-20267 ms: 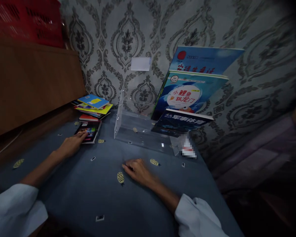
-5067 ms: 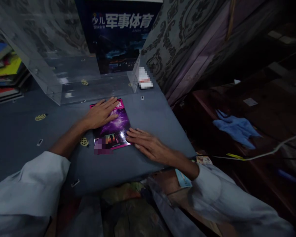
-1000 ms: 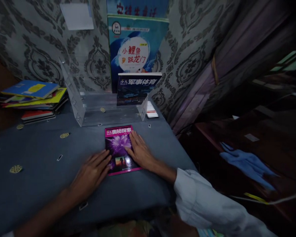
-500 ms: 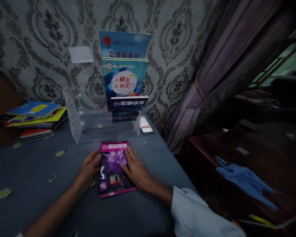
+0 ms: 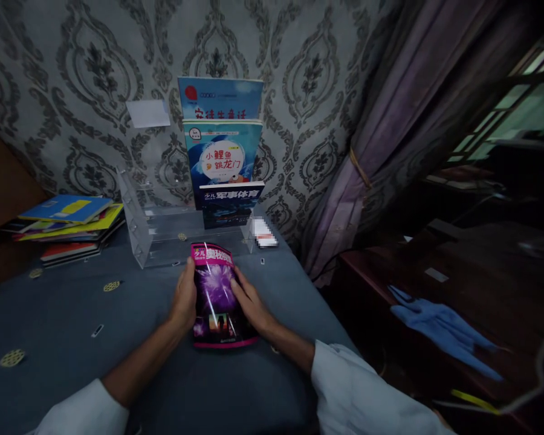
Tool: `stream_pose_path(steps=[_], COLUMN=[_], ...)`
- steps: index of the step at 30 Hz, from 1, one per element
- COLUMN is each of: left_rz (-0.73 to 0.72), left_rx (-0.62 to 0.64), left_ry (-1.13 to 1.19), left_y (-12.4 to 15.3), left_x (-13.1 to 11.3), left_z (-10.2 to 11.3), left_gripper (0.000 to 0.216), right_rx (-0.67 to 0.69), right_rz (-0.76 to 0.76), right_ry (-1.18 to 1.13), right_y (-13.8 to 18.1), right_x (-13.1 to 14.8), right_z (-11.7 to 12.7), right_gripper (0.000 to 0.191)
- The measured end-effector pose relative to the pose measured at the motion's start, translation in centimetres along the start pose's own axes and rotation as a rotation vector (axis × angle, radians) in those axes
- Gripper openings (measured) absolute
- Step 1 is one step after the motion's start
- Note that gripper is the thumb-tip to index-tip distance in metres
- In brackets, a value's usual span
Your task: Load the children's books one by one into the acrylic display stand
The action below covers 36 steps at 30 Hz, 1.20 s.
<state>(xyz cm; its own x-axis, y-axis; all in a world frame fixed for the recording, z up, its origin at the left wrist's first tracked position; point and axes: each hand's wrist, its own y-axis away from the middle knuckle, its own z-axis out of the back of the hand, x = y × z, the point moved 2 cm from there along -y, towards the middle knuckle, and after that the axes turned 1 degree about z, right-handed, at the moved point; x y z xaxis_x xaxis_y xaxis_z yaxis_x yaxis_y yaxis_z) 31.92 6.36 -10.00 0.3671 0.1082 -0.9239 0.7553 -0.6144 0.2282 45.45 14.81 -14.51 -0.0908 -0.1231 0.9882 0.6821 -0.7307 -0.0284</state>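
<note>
A purple and pink book (image 5: 215, 293) lies tilted up off the blue tablecloth (image 5: 72, 326), held between both hands. My left hand (image 5: 184, 299) grips its left edge with curled fingers. My right hand (image 5: 249, 305) rests on its right side, fingers on the cover. Just beyond stands a clear acrylic stand (image 5: 163, 238) with three books upright at its right end: a dark blue one (image 5: 229, 202) in front, a light blue one (image 5: 222, 157) behind it, and another blue one (image 5: 220, 99) at the back.
A stack of colourful books (image 5: 66, 223) lies at the back left. Patterned wallpaper runs behind the stand, with a white card (image 5: 147, 113) on it. A purple curtain (image 5: 358, 157) hangs at the right; a blue cloth (image 5: 439, 326) lies on dark furniture beyond the table edge.
The purple book lay flat under my hands a second ago. My left hand has closed on its left edge and the book has lifted toward the stand. The camera tilted up slightly.
</note>
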Motion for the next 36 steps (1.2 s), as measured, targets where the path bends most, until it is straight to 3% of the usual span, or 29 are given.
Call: stream_pose_path(steps=[3,8,11,18,26,31,33,36], left_rz=[-0.188,-0.688,-0.814,-0.678,-0.42,-0.315,-0.328,-0.418], left_rx=[0.109,0.243,0.303,0.344,0.381,0.463,0.508,0.454], left_ry=[-0.034,-0.179,-0.302,-0.388,-0.635,-0.554,-0.619,-0.542], left_y=[-0.1,-0.8,-1.1,-1.6,-0.6,0.5,0.6,-0.6], left_x=[-1.5,-3.3,-2.7,-1.3,-5.4,-7.5,-8.3,-9.8], left_z=[-0.5,0.8,2.1,4.2,5.2,3.4,2.1,0.0], left_gripper=[0.07,0.065,0.067,0.075,0.05,0.075,0.079,0.077], right_rx=[-0.064,-0.112,-0.095,-0.11,-0.156,-0.155,-0.191,-0.327], right_rz=[-0.013,0.388,0.516,0.545,0.461,0.462,0.485,0.545], right_ry=[-0.212,-0.219,-0.107,0.115,0.588,0.551,0.524,0.515], right_y=[-0.6,-0.6,0.2,1.4,2.4,1.9,1.2,-0.6], right_x=[2.3,6.2,5.8,2.1,2.8,4.0,4.7,6.8], right_z=[-0.2,-0.7,-1.1,-1.0,0.7,0.6,1.0,2.4], right_gripper=[0.086,0.081,0.093,0.083,0.074,0.066,0.058,0.044])
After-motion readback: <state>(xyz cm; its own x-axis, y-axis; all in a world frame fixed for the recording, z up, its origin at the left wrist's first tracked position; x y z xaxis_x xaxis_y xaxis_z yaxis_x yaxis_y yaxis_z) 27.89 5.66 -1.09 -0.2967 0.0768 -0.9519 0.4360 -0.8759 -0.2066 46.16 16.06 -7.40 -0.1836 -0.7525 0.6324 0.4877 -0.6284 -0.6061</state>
